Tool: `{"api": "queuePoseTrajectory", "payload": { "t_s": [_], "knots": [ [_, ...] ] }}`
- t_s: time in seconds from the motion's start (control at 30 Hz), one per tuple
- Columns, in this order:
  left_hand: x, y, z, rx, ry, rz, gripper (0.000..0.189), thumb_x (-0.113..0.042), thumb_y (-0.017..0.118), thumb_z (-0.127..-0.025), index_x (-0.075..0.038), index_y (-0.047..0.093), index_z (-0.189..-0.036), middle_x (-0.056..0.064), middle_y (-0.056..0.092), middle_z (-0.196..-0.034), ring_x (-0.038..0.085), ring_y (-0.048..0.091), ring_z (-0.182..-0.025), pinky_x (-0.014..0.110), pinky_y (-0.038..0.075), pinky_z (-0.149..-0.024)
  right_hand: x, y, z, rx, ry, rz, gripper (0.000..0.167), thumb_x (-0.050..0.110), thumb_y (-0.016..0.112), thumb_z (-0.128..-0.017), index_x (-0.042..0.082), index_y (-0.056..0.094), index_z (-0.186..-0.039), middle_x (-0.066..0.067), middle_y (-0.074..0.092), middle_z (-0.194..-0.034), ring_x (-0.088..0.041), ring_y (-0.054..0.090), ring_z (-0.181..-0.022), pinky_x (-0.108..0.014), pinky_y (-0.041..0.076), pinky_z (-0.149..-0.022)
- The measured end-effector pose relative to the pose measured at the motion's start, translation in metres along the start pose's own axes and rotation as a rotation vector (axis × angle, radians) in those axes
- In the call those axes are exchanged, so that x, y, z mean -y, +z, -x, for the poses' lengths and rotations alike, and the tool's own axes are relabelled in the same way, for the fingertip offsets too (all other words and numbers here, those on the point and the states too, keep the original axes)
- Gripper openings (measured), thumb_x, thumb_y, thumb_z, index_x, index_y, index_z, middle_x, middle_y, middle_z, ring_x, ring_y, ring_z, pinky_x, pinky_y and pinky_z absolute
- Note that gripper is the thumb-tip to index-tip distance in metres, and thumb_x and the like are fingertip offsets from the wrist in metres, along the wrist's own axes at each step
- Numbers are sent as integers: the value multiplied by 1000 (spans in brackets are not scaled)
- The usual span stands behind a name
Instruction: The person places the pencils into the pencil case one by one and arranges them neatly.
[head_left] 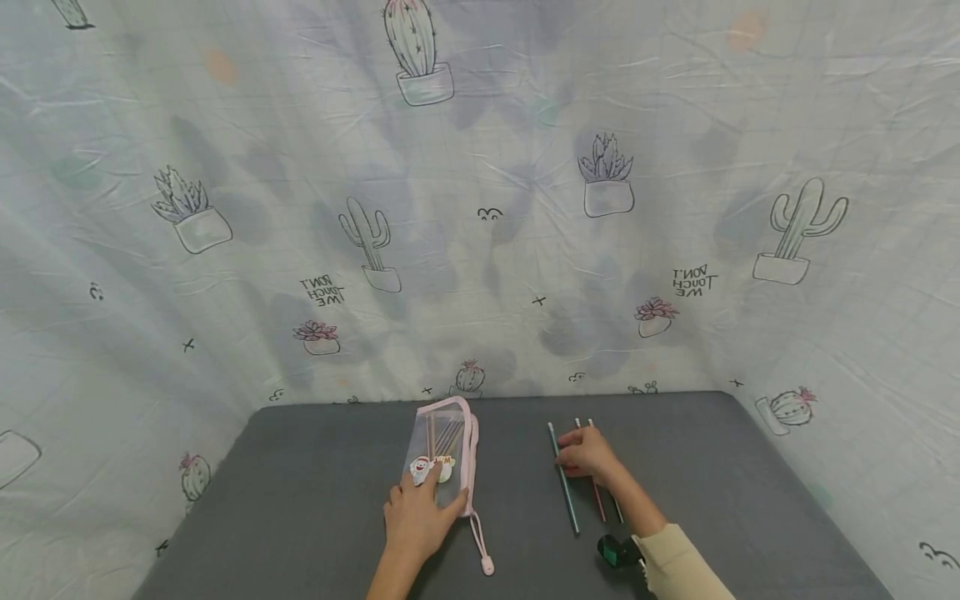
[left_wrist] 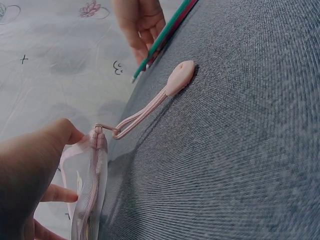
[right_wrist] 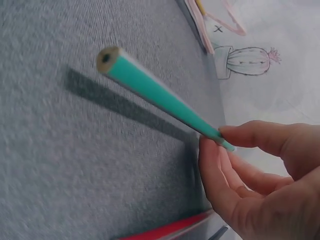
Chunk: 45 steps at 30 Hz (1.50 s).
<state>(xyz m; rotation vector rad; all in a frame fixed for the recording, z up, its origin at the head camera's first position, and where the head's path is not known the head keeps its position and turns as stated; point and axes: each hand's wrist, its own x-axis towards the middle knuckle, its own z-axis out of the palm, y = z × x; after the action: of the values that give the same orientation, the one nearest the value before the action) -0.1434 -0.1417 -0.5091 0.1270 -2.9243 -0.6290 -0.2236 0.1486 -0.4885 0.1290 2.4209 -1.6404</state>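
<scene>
Pinching a green pencil (head_left: 567,492) close to its white-tipped end between thumb and fingertips of the right hand (head_left: 588,457), with the blunt lead end held off the grey table (head_left: 517,487) above its own shadow. Partly covering with that hand, from the head view, a red pencil (head_left: 599,502) and a dark third pencil (head_left: 618,510) just to the right. Wearing a pale sleeve (head_left: 678,562) on the same arm, with a small black-and-green device (head_left: 618,552) beside the cuff. Resting the left hand (head_left: 418,517), fingers spread, on a clear pencil case (head_left: 473,458), thumb at its pink zipped edge. Lying to the left of the loose pencils, well apart from them, with several slim pencils (head_left: 449,435) showing through the plastic. Trailing from the zip onto the table in a pink cord (head_left: 478,535) with a rounded pull (head_left: 487,566). Backed and flanked by a pale curtain (head_left: 487,125) printed with potted cacti.
</scene>
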Motion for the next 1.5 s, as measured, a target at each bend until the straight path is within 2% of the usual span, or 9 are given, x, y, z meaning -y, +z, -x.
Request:
{"api": "queuePoseTrajectory", "payload": {
  "t_s": [0.2,0.47,0.83,1.23,1.5],
  "knots": [
    [0,1,0,-2,-1,5,74,-64,70,-88,-15,65,-144,36,56,-134,55,58,-111,72,45,-89,0,4,3,12,5,-93,41,-10,67,-88,-22,59,-125,-26,68,-104,-26,71,-86,-44,64,-80],
    [0,1,0,-3,-2,1,74,-64,70,-88,-14,65,-143,37,56,-134,56,58,-112,72,45,-89,-1,10,4,5,-16,-145,38,-9,67,-94,-19,58,-129,-28,69,-110,-24,71,-86,-44,63,-80],
    [0,1,1,-17,7,6,74,-64,69,-88,-15,65,-143,38,55,-136,56,58,-111,72,46,-89,6,24,3,12,-31,-215,42,-10,69,-93,-16,58,-133,-21,74,-103,-19,72,-80,-37,63,-72],
    [-1,0,1,-21,9,1,73,-63,70,-89,-13,66,-142,37,56,-134,56,58,-109,72,46,-88,16,47,0,-46,-83,-245,38,-13,73,-88,-17,64,-125,-24,77,-98,-25,76,-80,-39,64,-68],
    [-1,-1,1,-22,11,6,72,-62,70,-89,-13,66,-142,38,56,-134,56,58,-110,72,46,-89,23,58,-4,-30,-128,-242,39,-11,73,-88,-17,64,-126,-27,74,-102,-25,75,-77,-38,64,-69]
  ]
}}
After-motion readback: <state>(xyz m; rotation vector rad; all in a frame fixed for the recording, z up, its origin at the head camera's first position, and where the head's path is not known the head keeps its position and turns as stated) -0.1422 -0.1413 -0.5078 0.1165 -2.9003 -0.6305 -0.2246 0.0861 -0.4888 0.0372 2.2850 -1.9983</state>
